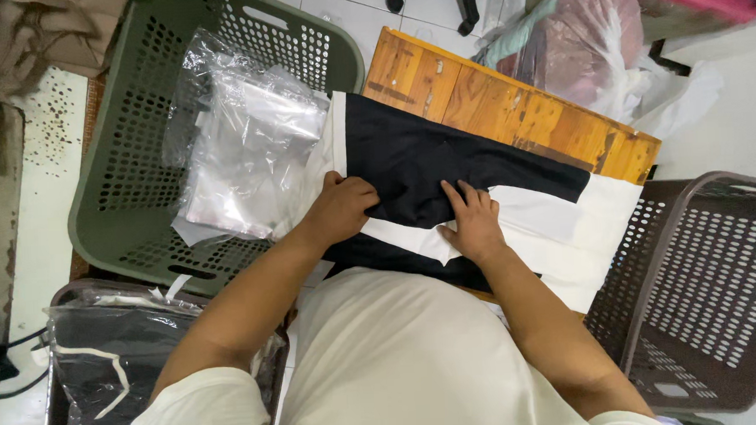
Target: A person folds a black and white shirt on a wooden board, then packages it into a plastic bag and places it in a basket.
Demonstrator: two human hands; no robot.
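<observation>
A black and white garment (pixel 427 154) lies spread over a small wooden table (pixel 493 103) in front of me. My left hand (pixel 341 207) rests on its left part with fingers curled, pinching the black cloth at a fold. My right hand (pixel 471 220) presses flat on the garment's middle, fingers spread over the black cloth and the white stripe. The garment's white end (pixel 586 227) hangs off the table's right side.
A green perforated basket (pixel 125 165) at the left holds clear plastic bags (pixel 250 150). A brown perforated basket (pixel 701 290) stands at the right. At lower left a bagged black garment (pixel 110 356) lies in another bin. Bagged cloth bundles (pixel 593 37) and chair legs are behind the table.
</observation>
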